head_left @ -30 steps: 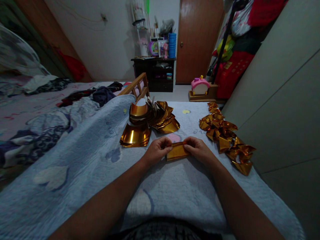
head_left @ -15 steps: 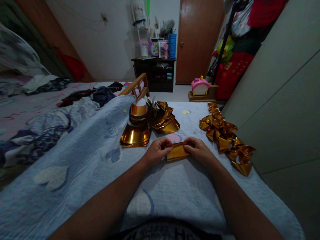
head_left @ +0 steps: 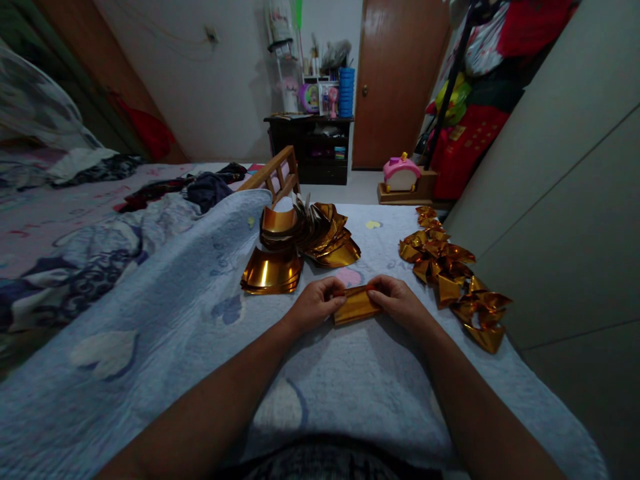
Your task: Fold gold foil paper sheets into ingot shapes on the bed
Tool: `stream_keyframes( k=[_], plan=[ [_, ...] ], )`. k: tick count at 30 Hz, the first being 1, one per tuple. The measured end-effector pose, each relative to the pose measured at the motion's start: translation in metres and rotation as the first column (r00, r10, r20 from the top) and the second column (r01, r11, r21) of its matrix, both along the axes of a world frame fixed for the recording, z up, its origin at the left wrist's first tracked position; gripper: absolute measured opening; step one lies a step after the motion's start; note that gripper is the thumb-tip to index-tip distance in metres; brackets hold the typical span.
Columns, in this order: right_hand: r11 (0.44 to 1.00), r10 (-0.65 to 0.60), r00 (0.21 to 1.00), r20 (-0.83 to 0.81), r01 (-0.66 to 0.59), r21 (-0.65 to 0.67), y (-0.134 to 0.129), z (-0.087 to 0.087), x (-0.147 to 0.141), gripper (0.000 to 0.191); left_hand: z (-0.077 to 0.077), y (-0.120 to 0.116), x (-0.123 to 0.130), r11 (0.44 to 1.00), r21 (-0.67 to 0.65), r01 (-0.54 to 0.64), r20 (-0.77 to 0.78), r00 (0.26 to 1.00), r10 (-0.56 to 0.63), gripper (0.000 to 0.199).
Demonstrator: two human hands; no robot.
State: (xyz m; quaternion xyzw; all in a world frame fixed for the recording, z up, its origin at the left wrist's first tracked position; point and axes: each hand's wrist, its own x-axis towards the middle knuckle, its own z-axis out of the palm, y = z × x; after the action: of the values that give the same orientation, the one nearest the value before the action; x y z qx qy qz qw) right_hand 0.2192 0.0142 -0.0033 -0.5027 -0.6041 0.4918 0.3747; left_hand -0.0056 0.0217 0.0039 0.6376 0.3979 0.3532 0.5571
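Between my hands is a small sheet of gold foil paper (head_left: pixel 356 307), its far edge folded or rolled over. My left hand (head_left: pixel 317 303) pinches its left end between thumb and fingers. At the other end my right hand (head_left: pixel 395 298) grips the far corner in the same way. Beyond my left hand lies a fanned stack of flat gold foil sheets (head_left: pixel 273 270), with more loose sheets (head_left: pixel 333 243) spread beside it. To the right, folded gold foil pieces (head_left: pixel 450 273) lie in a long row.
Everything lies on a pale blue quilted cover (head_left: pixel 215 373) with heart patterns. A wooden rail (head_left: pixel 280 173) stands at its far left edge, with a bed and rumpled bedding (head_left: pixel 100 247) beyond. A pale cabinet (head_left: pixel 570 200) borders the right side. A pink toy (head_left: pixel 401 175) sits past the far edge.
Both hands keep their hold on the gold foil paper in nearly the same place. The near edge of the sheet has dipped very slightly; the piles have not moved.
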Motion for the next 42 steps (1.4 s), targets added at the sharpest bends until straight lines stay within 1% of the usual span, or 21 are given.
stream_keyframes(
  k=[6,9,13,18,24,28,33,39,42],
  plan=[
    [1.000,-0.007,0.999,0.038,0.007,0.010,-0.0003,0.0012,0.0000,0.022,0.0012,-0.0002,-0.0004,1.000,0.024,0.002,-0.022,1.000,-0.002,0.017],
    [1.000,-0.003,0.999,0.033,0.003,0.015,-0.0007,0.0020,-0.0011,0.022,0.0014,0.0000,-0.0006,1.000,0.020,0.006,-0.009,1.000,-0.006,0.017],
    [1.000,0.005,1.000,0.029,-0.005,0.013,-0.0012,0.0031,-0.0030,0.021,0.0018,0.0007,-0.0011,0.999,0.040,-0.015,-0.027,1.000,0.016,0.017],
    [1.000,0.000,1.000,0.030,0.000,0.005,-0.0022,0.0053,-0.0033,0.022,0.0025,0.0011,-0.0011,0.999,0.034,-0.026,-0.046,0.999,0.028,0.018],
    [1.000,0.000,1.000,0.023,0.000,0.023,-0.0012,0.0028,-0.0031,0.019,0.0016,0.0013,-0.0006,0.996,0.081,-0.044,-0.074,0.996,0.050,0.014],
    [0.999,-0.002,0.999,0.033,0.001,0.036,-0.0005,0.0011,-0.0034,0.018,0.0029,0.0009,-0.0003,0.990,0.120,-0.075,-0.062,0.995,0.083,0.011],
    [0.999,0.014,0.997,0.074,-0.018,0.045,-0.0012,0.0048,-0.0033,0.019,0.0033,0.0009,-0.0003,0.991,0.110,-0.077,-0.037,0.996,0.082,0.009],
    [0.996,0.057,0.992,0.115,-0.065,0.066,-0.0022,0.0075,-0.0036,0.016,0.0024,0.0001,-0.0005,0.992,0.105,-0.068,0.008,0.998,0.067,0.014],
    [0.995,0.050,0.992,0.117,-0.059,0.074,-0.0031,0.0074,-0.0039,0.015,-0.0005,-0.0003,-0.0006,0.996,0.047,-0.080,0.071,0.995,0.077,0.026]
  ],
)
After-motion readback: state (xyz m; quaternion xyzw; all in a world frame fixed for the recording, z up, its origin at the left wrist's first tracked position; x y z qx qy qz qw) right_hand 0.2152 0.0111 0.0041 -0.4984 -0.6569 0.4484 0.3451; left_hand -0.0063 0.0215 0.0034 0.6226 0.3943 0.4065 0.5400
